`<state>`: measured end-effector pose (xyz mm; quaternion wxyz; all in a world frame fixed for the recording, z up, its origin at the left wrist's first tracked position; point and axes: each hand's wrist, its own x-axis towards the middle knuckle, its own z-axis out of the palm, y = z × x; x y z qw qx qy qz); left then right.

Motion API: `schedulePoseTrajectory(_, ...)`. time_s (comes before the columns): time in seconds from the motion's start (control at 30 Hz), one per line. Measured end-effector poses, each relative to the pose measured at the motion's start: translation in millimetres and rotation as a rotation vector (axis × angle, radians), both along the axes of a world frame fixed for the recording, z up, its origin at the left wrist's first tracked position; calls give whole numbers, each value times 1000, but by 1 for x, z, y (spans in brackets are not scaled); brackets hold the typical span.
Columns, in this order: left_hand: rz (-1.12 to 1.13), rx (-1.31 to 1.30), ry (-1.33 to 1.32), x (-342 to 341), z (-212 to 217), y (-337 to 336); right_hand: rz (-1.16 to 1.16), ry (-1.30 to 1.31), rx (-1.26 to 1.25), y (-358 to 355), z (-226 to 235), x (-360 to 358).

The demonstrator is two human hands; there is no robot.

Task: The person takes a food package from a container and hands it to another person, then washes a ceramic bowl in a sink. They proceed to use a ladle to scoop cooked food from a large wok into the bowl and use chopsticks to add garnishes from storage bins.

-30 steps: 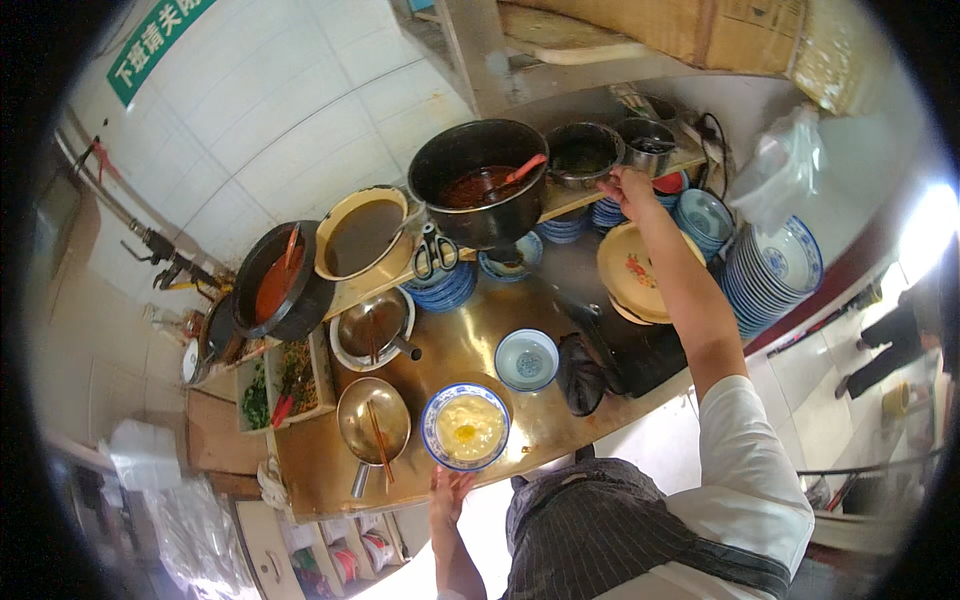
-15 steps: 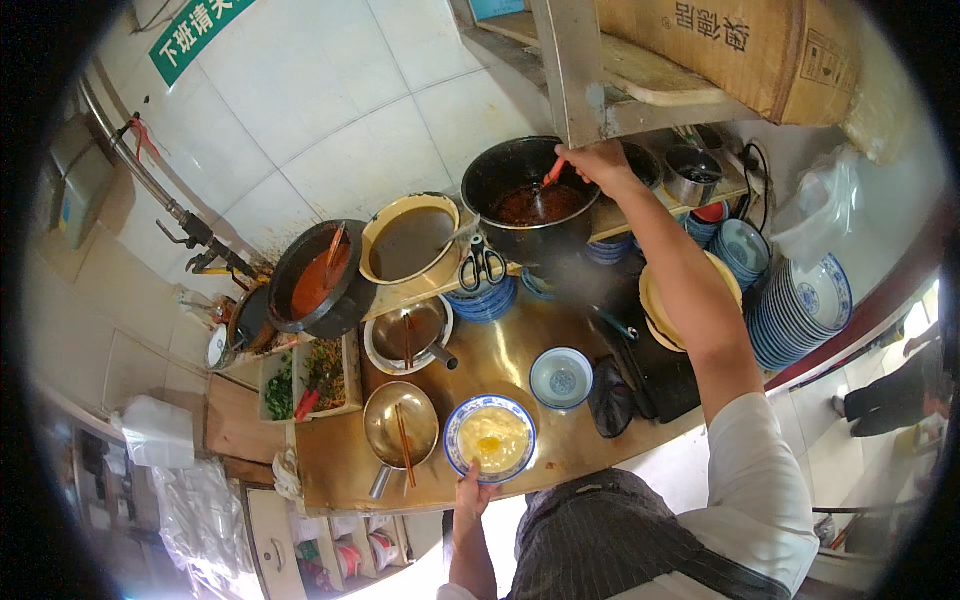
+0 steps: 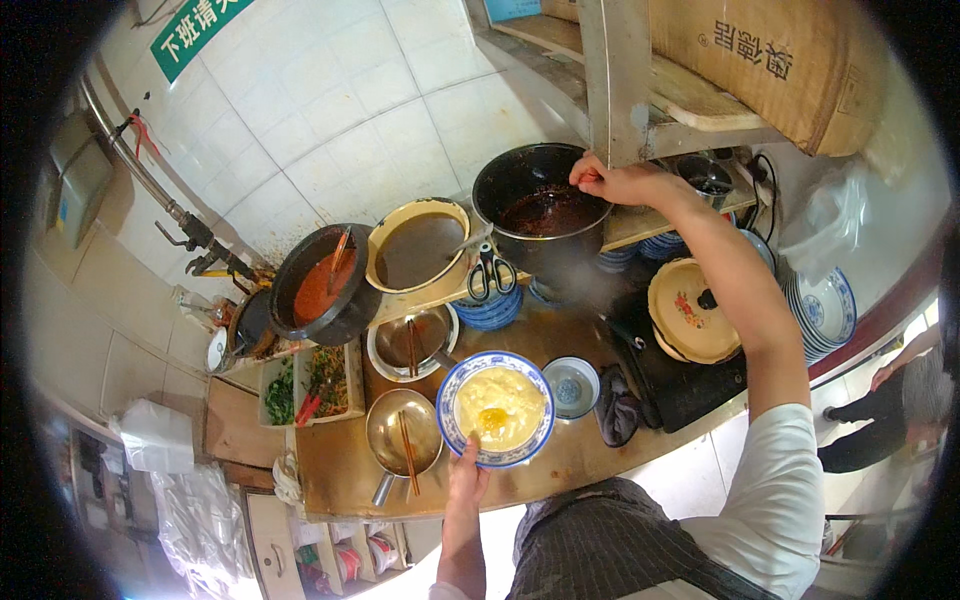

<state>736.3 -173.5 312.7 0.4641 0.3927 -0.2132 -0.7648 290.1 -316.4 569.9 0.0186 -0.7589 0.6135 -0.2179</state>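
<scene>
My left hand grips the near-left rim of a blue-and-white bowl, the thumb on top. The bowl appears raised above the metal counter. In it lies lumpy pale-yellow food with a brighter yellow patch. My right arm reaches far across to the right rim of a deep black pot, which holds dark red-brown liquid. Over that rim, my right hand is closed, fingers bent together. Whatever they hold is hidden; the red handle seen earlier does not show.
Pots of brown liquid and red sauce stand on the back shelf, near black scissors. Two pans carry chopsticks. A smaller bowl sits behind the held one. A metal shelf post is close above my right hand.
My left hand has brought the bowl up and to the right. My right hand was holding a red-handled utensil in the black pot; that handle is now out of sight.
</scene>
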Motion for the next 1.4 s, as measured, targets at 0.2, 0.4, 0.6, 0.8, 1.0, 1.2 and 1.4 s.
schedulePoseTrajectory(0.2,-31,-66,12,-31,42,-13,50,-114,71,38,36,25)
schedulePoseTrajectory(0.4,-90,-93,42,-48,68,-23,-29,-569,216,24,28,45)
schedulePoseTrajectory(0.6,-112,-138,85,-72,90,-30,-269,-1158,70,-3,-19,48)
schedulePoseTrajectory(0.8,-116,-214,-7,-97,121,-41,-269,-1416,-44,14,-14,36)
schedulePoseTrajectory(1.0,-184,-228,8,-112,148,-50,-362,-1270,-98,51,35,38)
schedulePoseTrajectory(1.2,-178,-156,-8,-116,157,-54,-306,-1188,-107,110,68,62)
schedulePoseTrajectory(1.4,-282,-181,14,-113,161,-58,-288,-1071,-131,170,40,115)
